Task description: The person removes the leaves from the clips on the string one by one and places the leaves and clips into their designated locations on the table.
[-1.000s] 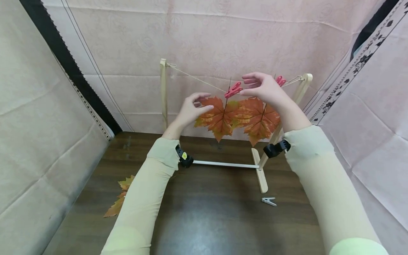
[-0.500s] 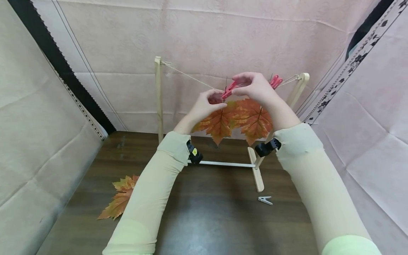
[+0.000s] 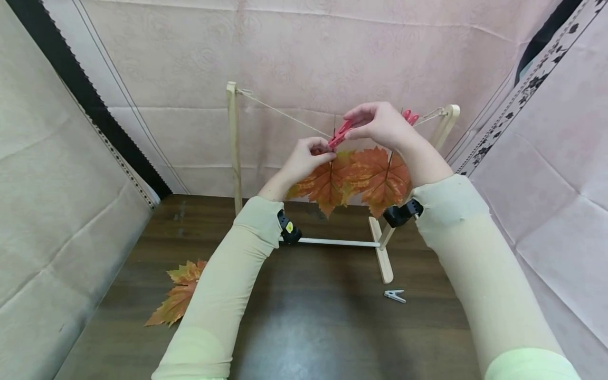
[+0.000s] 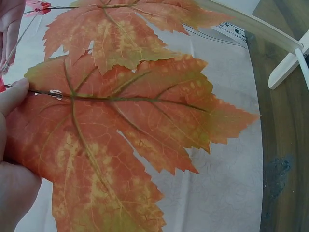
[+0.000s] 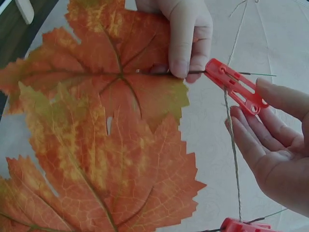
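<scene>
An orange maple leaf [image 3: 325, 184] hangs by its stem from a red clothespin [image 5: 231, 84] on a string [image 3: 285, 113]. My left hand [image 3: 304, 161] pinches this leaf at its stem end, just below the clothespin; in the left wrist view the thumb lies over the stem. My right hand [image 5: 285, 130] holds the clothespin's handles between thumb and fingers. The stem's thin tip sticks out past the clothespin. To the right, overlapping the first, hangs a second maple leaf [image 3: 385, 179] under another red clothespin [image 3: 409, 117], partly hidden behind my right hand.
The string runs between two wooden posts [image 3: 233, 148], joined low down by a white rod [image 3: 339, 242]. A grey clothespin [image 3: 395, 296] lies near the rack's right foot [image 3: 383, 258]. Another leaf [image 3: 178, 295] lies on the table, partly behind my left sleeve. Cloth hangs around three sides.
My left hand has moved right and up to the leaf's stem and pinched it. My right hand has closed onto the clothespin's handles, and the clothespin has tilted slightly.
</scene>
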The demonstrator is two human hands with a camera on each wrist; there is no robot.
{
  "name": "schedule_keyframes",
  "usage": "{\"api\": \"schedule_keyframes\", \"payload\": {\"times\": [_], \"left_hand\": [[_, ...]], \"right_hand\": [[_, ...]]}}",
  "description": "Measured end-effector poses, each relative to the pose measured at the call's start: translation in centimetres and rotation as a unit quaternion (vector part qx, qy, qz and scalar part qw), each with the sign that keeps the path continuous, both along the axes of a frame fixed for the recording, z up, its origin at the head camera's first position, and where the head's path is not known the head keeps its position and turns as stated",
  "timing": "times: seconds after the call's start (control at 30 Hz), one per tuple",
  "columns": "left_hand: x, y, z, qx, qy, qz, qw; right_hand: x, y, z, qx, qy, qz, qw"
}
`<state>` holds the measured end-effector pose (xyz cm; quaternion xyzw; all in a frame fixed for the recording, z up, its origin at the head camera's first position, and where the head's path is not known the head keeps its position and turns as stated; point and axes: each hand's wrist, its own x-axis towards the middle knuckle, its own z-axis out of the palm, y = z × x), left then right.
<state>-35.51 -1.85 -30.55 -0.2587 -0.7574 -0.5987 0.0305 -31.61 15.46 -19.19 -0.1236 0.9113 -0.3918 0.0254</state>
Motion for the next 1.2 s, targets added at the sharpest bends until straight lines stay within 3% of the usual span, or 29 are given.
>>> {"api": "schedule_keyframes", "payload": {"times": [0.3,0.67,0.97,1.2], "left_hand": [[0.1,0.0,-0.2,0.013,0.0,-0.001,0.9999],[0.3,-0.2,0.2,-0.003,0.014,0.003,0.9999],[0.5,-0.5,0.3,-0.02,0.028,0.0,0.9994],[0.6,-0.8,0.1,-0.045,0.013,0.008,0.9989]], "right_hand": [[-0.2,-0.1,0.2,0.005,0.006,0.008,1.0],[-0.1,0.1,0.6,0.047,0.022,0.009,0.999],[0.1,0.3,0.5,0.002,0.04,-0.009,0.999],[0.1,0.9,0.8,-0.02,0.071,-0.033,0.997]]}}
